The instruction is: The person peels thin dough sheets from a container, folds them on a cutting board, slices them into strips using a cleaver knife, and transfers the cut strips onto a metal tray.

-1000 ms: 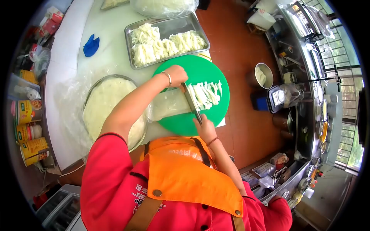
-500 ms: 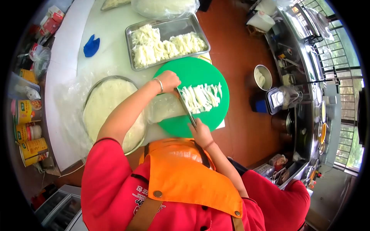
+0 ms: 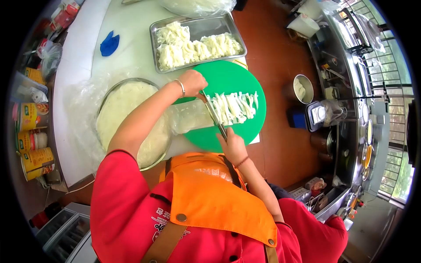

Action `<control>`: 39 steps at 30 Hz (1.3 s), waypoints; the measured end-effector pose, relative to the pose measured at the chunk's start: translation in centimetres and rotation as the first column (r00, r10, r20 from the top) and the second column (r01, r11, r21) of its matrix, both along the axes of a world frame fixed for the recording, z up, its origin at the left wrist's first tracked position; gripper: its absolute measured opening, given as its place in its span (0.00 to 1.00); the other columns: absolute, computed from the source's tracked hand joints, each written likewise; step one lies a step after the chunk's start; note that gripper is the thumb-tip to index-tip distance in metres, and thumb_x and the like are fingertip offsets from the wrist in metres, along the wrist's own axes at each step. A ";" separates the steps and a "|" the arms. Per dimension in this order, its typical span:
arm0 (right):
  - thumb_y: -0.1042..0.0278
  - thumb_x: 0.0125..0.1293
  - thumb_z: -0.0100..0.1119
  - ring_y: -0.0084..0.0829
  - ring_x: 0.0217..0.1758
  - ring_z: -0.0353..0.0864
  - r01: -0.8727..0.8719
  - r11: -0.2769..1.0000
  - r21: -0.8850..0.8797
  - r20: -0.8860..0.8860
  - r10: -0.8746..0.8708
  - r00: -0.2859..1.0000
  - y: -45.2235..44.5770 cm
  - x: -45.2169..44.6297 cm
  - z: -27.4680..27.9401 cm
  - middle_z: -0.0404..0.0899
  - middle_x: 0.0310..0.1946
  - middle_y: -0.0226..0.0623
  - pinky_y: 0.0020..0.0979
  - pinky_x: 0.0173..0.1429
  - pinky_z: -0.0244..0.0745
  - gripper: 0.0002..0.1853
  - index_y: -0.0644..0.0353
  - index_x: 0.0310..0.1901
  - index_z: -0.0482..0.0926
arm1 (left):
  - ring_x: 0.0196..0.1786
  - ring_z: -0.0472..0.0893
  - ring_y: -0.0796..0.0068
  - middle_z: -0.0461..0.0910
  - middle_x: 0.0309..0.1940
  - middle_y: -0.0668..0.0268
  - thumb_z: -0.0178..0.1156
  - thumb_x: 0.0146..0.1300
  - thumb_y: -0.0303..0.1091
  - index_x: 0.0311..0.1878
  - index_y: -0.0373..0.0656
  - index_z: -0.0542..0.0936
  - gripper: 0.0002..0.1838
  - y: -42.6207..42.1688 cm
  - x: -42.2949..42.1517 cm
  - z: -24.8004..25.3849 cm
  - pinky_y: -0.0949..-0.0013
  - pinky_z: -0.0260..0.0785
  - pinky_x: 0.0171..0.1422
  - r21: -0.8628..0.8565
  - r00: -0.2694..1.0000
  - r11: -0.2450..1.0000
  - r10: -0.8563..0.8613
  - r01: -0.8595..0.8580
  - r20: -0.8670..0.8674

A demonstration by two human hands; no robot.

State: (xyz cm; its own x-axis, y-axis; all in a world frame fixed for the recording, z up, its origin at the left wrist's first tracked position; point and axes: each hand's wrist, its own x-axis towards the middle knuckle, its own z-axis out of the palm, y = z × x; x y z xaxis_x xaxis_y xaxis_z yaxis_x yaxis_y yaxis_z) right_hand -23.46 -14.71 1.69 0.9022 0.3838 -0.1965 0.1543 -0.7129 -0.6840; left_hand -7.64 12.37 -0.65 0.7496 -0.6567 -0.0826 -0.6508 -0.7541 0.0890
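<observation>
My left hand (image 3: 193, 83) is closed at the far end of a long knife (image 3: 213, 111). My right hand (image 3: 233, 147) grips its near end, close to my apron. The blade lies across a pale flat dough sheet (image 3: 188, 117), which extends left of it, partly under my left forearm. Right of the blade, cut dough strips (image 3: 234, 107) lie side by side on the round green cutting board (image 3: 250, 81). Left of my forearm stands a wide round pan (image 3: 162, 159) filled with pale dough (image 3: 125, 109).
Beyond the board, a metal tray (image 3: 215, 27) holds piled strips (image 3: 188, 47). A blue crumpled item (image 3: 109, 44) and clear plastic film (image 3: 79, 114) lie on the table. To the right, a metal pot (image 3: 302, 89) stands near the counter. Another person's red sleeve (image 3: 313, 223) shows beside me.
The view has shifted slightly, moving the table and board a little right and up. Both hands stay on the knife, which is still across the dough sheet.
</observation>
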 end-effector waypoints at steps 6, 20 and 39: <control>0.58 0.68 0.61 0.59 0.30 0.80 0.010 0.999 0.033 -0.023 -0.009 1.000 0.6 -0.7 -4.1 0.79 0.26 0.59 0.52 0.33 0.75 0.17 0.64 0.39 0.69 | 0.37 0.81 0.60 0.80 0.26 0.64 0.71 0.43 0.61 0.24 0.46 0.79 0.26 1.0 -0.1 -2.6 0.60 0.74 0.41 0.027 0.998 0.999 -0.028 0.027 0.047; 0.59 0.68 0.60 0.58 0.29 0.80 -0.062 0.996 0.059 -0.001 0.062 0.998 1.0 -1.0 -0.5 0.79 0.26 0.57 0.51 0.32 0.75 0.15 0.64 0.40 0.70 | 0.36 0.82 0.60 0.80 0.25 0.65 0.72 0.41 0.64 0.23 0.48 0.78 0.27 2.2 -2.8 0.4 0.59 0.73 0.40 -0.079 0.999 0.997 0.022 -0.019 0.038; 0.59 0.66 0.64 0.48 0.26 0.81 0.025 0.990 0.141 -0.169 -0.001 0.986 0.6 -0.5 -2.1 0.78 0.22 0.51 0.44 0.32 0.75 0.15 0.65 0.38 0.74 | 0.52 0.78 0.55 0.79 0.47 0.55 0.72 0.50 0.46 0.50 0.41 0.78 0.27 2.0 -5.4 1.6 0.58 0.71 0.59 -0.227 0.981 0.958 0.188 -0.174 0.042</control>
